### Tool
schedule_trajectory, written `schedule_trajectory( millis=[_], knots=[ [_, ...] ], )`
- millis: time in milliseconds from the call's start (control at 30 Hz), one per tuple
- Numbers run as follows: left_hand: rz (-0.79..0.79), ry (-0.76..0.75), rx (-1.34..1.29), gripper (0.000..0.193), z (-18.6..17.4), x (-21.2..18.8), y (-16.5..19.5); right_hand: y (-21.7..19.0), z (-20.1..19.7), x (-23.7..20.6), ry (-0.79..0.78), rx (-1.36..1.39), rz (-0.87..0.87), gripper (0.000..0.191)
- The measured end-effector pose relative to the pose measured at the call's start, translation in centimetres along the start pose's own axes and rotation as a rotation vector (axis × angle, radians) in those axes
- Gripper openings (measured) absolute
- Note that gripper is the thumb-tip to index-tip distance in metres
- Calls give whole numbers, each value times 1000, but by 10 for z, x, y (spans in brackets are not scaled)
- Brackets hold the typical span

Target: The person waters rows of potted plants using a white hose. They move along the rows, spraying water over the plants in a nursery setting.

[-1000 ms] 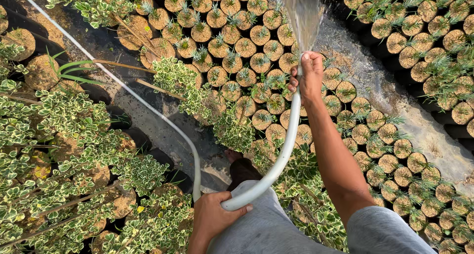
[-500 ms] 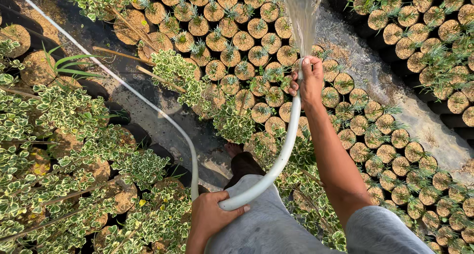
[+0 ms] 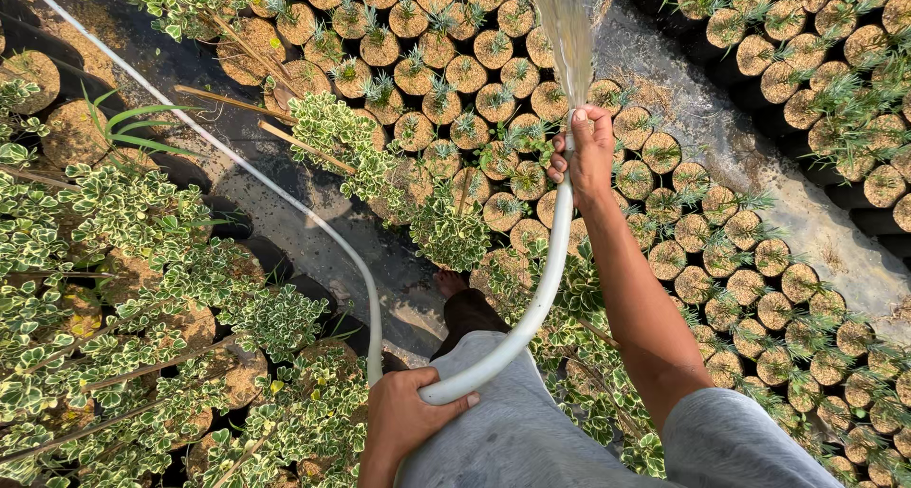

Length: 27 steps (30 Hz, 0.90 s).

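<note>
From the head camera: right hand point(image 3: 588, 156) clenched round the far end of the white hose point(image 3: 541, 298), thumb over the mouth, fanning water point(image 3: 567, 33) across the potted seedlings point(image 3: 474, 71). Left hand point(image 3: 403, 422) gripping the near loop. Best kept fanned, swept slowly. One hose, two hands, pots past counting.

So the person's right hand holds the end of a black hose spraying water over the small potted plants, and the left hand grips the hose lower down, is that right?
Not quite: the hose is white, not black, as the head view shows. The rest holds: the right hand grips its end, water sprays over the small potted plants, and the left hand grips it lower down.
</note>
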<state>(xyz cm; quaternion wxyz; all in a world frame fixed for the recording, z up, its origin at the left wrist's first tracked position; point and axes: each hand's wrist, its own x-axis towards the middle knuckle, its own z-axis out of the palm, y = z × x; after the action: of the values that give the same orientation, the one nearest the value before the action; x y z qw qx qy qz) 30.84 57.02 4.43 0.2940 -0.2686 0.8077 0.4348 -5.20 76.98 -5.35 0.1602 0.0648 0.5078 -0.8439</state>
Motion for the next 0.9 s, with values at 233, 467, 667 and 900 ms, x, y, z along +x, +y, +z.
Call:
schedule_trajectory(
  millis=[233, 467, 667, 900],
  knots=[
    [32, 42, 5, 51, 5, -5, -1, -6, 1, -11, 12, -34, -1, 17],
    [27, 33, 79, 51, 19, -10, -4, -7, -23, -30, 46, -40, -13, 18],
    [102, 51, 88, 50, 33, -20, -9, -13, -56, -59, 97, 1, -11, 18],
    [110, 24, 89, 48, 48, -41, -11, -20, -94, -103, 142, -31, -11, 18]
  ],
)
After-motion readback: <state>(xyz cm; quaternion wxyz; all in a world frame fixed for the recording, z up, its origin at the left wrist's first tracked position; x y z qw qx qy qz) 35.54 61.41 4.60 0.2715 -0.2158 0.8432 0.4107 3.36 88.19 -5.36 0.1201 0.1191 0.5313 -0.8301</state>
